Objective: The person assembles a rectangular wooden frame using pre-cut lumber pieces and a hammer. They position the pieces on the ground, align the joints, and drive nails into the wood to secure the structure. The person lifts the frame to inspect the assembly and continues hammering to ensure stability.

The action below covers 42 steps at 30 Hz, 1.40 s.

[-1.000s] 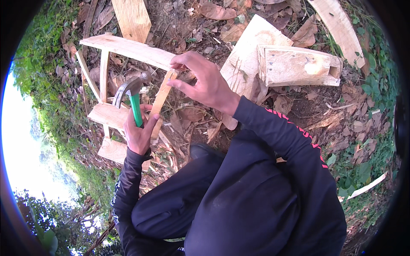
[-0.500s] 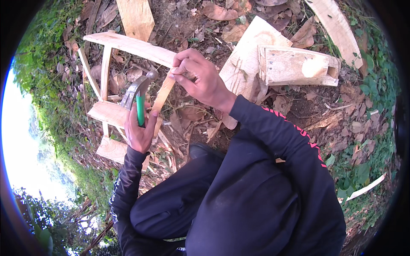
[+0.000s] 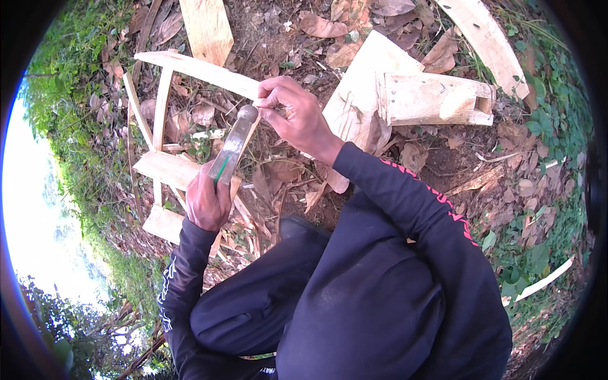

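Observation:
My left hand [image 3: 206, 199] grips the green handle of a hammer [image 3: 231, 149]. Its metal head lies against the top end of a thin wooden strip [image 3: 223, 218], just under the long top slat [image 3: 196, 68] of a pale wooden frame on the ground. My right hand [image 3: 297, 114] is beside the hammer head. Its thumb and fingertips pinch at the spot where the strip meets the slat. I cannot tell whether something small sits between the fingertips. Both arms wear dark long sleeves.
A wooden box-like block [image 3: 437, 98] rests on a wide board [image 3: 358, 95] to the right. Loose planks lie at the top [image 3: 206, 25] and top right [image 3: 487, 38]. The ground is dry leaves and dirt, with grass at the left. My bent legs fill the lower middle.
The hammer head has come down and forward from a raised position onto the strip's top end. My right hand has shifted slightly up and left, staying at the joint.

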Available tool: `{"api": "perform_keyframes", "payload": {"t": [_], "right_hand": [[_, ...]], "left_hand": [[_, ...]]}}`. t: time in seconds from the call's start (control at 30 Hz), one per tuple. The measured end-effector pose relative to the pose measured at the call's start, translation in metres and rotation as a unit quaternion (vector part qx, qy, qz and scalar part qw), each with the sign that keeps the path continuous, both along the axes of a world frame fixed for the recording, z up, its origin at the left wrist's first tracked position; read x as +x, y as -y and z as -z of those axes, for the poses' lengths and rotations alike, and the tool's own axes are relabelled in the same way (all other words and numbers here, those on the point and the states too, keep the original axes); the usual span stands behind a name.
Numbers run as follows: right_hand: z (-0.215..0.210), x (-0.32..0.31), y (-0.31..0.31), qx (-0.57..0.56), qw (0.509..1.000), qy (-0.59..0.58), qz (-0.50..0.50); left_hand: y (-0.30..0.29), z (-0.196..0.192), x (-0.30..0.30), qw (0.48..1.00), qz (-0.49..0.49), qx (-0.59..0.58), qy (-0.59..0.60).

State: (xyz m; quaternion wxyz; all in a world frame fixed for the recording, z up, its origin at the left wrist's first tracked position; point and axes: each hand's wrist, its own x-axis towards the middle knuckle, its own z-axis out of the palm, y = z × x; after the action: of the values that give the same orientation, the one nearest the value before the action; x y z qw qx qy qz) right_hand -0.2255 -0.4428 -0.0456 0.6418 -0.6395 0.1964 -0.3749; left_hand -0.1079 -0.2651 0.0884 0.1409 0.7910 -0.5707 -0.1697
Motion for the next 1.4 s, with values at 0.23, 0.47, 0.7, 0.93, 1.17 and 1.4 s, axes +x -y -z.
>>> {"api": "perform_keyframes", "payload": {"t": [0.23,0.47,0.7,0.93,1.17,1.4], "right_hand": [[0.001,0.0,0.0,-0.009,1.0,-0.006,0.001],[0.002,-0.001,-0.001,-0.026,0.999,-0.036,0.012],[-0.001,-0.04,-0.045,0.161,0.964,-0.2,-0.071],[0.001,0.005,-0.086,0.443,0.88,-0.03,-0.17],[-0.005,0.017,-0.089,0.479,0.863,0.026,-0.16],[-0.008,0.019,-0.089,0.441,0.881,0.002,-0.172]], "left_hand": [[0.004,-0.003,-0.005,0.997,-0.055,0.034,-0.029],[-0.007,0.027,-0.004,0.988,-0.134,0.068,-0.031],[-0.004,0.028,-0.002,0.977,-0.179,0.096,-0.06],[-0.007,0.033,0.002,0.98,-0.165,0.09,-0.067],[0.001,0.023,0.005,0.97,-0.192,0.07,-0.132],[-0.011,0.026,0.01,0.974,-0.179,0.044,-0.133]]}}
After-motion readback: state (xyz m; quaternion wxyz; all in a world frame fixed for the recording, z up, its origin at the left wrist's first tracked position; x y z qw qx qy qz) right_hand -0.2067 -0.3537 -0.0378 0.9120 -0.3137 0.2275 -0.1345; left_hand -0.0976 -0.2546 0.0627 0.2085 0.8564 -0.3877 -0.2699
